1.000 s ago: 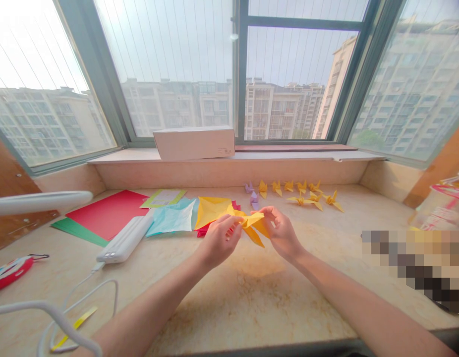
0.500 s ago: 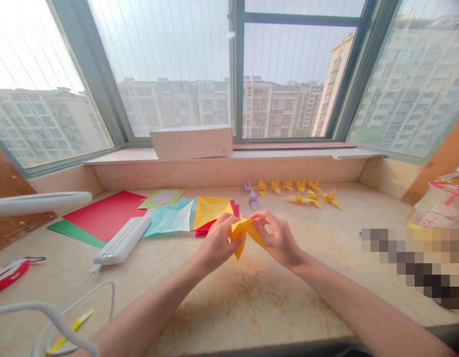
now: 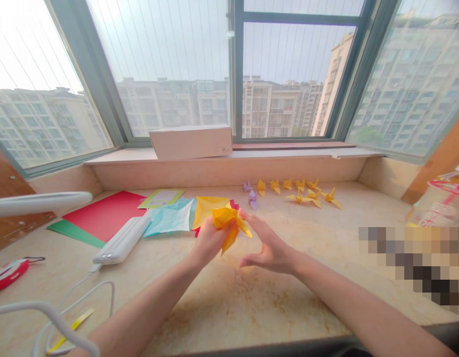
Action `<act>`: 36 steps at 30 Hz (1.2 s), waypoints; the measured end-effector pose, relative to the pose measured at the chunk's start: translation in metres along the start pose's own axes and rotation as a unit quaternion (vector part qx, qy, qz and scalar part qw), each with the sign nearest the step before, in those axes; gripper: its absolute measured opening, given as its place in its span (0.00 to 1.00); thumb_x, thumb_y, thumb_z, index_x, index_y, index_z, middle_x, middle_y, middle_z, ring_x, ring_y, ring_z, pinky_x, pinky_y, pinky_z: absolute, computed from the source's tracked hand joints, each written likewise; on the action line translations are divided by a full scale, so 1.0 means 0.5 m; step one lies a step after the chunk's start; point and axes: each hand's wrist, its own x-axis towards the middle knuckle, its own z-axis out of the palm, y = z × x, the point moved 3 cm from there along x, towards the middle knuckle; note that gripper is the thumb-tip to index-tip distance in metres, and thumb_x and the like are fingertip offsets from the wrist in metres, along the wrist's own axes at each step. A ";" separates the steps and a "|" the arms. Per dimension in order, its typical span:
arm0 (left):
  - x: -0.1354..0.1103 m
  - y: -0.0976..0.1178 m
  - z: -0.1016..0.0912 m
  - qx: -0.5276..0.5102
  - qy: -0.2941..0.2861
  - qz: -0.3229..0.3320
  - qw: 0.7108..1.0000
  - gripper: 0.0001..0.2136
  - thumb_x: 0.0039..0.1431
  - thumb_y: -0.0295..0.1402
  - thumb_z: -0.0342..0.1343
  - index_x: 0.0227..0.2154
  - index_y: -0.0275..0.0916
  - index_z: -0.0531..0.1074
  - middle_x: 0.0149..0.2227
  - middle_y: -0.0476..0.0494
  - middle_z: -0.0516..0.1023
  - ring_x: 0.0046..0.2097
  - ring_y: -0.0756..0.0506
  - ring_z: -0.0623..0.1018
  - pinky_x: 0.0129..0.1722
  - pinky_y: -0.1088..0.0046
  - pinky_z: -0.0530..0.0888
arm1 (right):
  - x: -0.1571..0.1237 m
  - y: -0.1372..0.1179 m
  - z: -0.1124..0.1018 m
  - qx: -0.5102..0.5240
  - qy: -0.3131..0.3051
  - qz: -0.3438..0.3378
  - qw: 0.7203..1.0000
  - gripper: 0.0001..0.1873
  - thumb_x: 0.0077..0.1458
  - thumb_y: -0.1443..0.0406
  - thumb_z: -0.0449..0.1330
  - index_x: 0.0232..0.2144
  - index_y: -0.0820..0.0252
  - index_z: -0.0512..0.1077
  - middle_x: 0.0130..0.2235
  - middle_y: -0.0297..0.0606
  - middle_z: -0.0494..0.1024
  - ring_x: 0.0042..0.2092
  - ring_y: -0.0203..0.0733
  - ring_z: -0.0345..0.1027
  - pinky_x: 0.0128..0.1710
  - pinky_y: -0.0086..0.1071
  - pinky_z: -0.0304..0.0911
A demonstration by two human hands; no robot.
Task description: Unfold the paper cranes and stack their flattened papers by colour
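A yellow origami crane [image 3: 229,223] with its paper wings spread is pinched in my left hand [image 3: 210,240], above the stone counter. Close beside its right side is my right hand [image 3: 272,248], thumb and fingers apart with nothing between them; its fingertips come near or touch the paper's edge. Farther back on the counter stand several finished yellow cranes [image 3: 299,199] and two small purple folded ones [image 3: 253,200]. Behind my left hand lies a sheet of creased yellow paper [image 3: 209,207], over red paper that is partly covered.
Left of my hands lie creased light blue paper [image 3: 170,218], a red sheet [image 3: 106,215], a green sheet [image 3: 75,233] and a white power bank [image 3: 123,240] with a cable. A white box [image 3: 192,142] rests on the sill. At right stands a clear plastic cup [image 3: 443,198].
My right hand has let go of the yellow crane and opened, its thumb dropping away. The crane has turned and shifted slightly left in my left hand.
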 end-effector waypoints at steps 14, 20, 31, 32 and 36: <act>-0.017 0.011 0.028 -0.160 -0.156 -0.058 0.973 0.20 0.44 0.39 0.70 0.40 0.36 0.77 0.39 0.40 0.81 0.39 0.43 0.79 0.40 0.66 0.76 | 0.007 0.028 -0.024 0.039 0.114 0.114 0.986 0.20 0.64 0.51 0.52 0.35 0.56 0.78 0.34 0.40 0.81 0.40 0.51 0.74 0.42 0.40 0.66; -0.014 0.009 0.025 -0.187 -0.152 -0.074 0.968 0.20 0.46 0.36 0.70 0.43 0.37 0.76 0.40 0.41 0.81 0.41 0.42 0.80 0.43 0.65 0.75 | 0.013 0.020 -0.029 0.088 0.099 0.125 0.983 0.20 0.61 0.51 0.56 0.46 0.58 0.75 0.42 0.41 0.81 0.45 0.50 0.74 0.45 0.40 0.67; 0.001 0.008 0.015 -0.257 -0.094 -0.091 0.957 0.18 0.46 0.36 0.68 0.40 0.35 0.77 0.40 0.38 0.81 0.39 0.42 0.80 0.41 0.68 0.74 | 0.016 0.024 -0.023 0.021 0.073 0.099 0.992 0.16 0.56 0.58 0.62 0.46 0.56 0.74 0.39 0.38 0.78 0.40 0.43 0.70 0.40 0.36 0.64; 0.001 0.007 0.016 -0.261 -0.090 -0.092 0.957 0.17 0.46 0.35 0.68 0.39 0.34 0.77 0.39 0.38 0.81 0.39 0.43 0.80 0.40 0.68 0.74 | 0.016 0.025 -0.023 0.023 0.070 0.105 0.992 0.15 0.57 0.58 0.62 0.45 0.56 0.75 0.38 0.38 0.78 0.39 0.43 0.70 0.39 0.35 0.64; 0.002 0.002 0.016 -0.265 -0.074 -0.104 0.956 0.15 0.44 0.34 0.69 0.36 0.34 0.78 0.35 0.40 0.81 0.36 0.45 0.79 0.39 0.70 0.73 | 0.016 0.027 -0.021 0.047 0.062 0.128 0.989 0.13 0.58 0.59 0.61 0.45 0.55 0.76 0.36 0.36 0.79 0.38 0.41 0.70 0.38 0.34 0.63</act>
